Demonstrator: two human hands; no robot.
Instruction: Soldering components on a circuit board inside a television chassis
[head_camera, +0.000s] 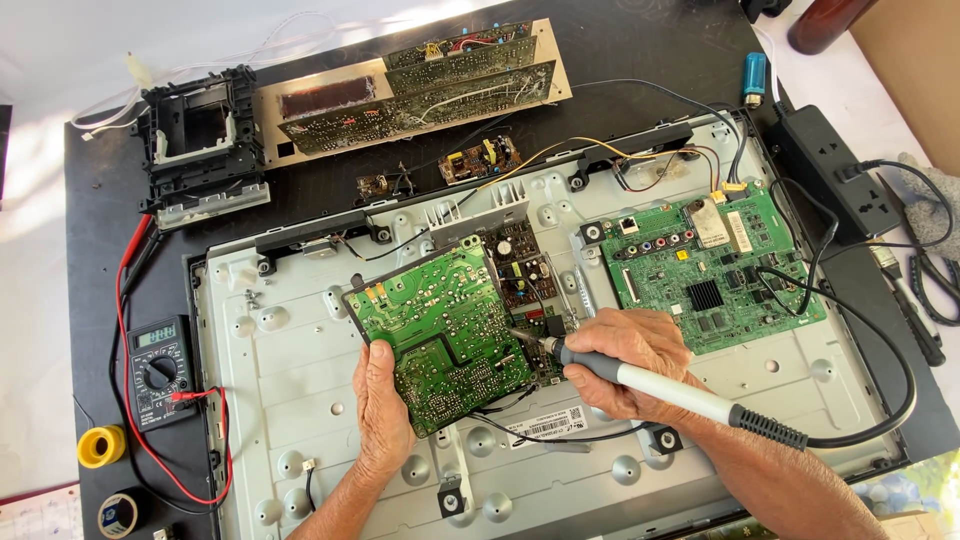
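our left hand (381, 415) grips the lower edge of the green board (440, 335), tilted up over the grey panel (290, 380). our right hand (628, 362) is closed around the iron (640, 386), its tip at the board's right edge. a white barcode label (545, 427) lies just below the board; a yellow roll (101, 446) sits well left.

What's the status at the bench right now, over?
Left hand holds green circuit board tilted up. Right hand grips soldering iron, tip at board's right edge. Iron's cable loops clear; nothing blocking.
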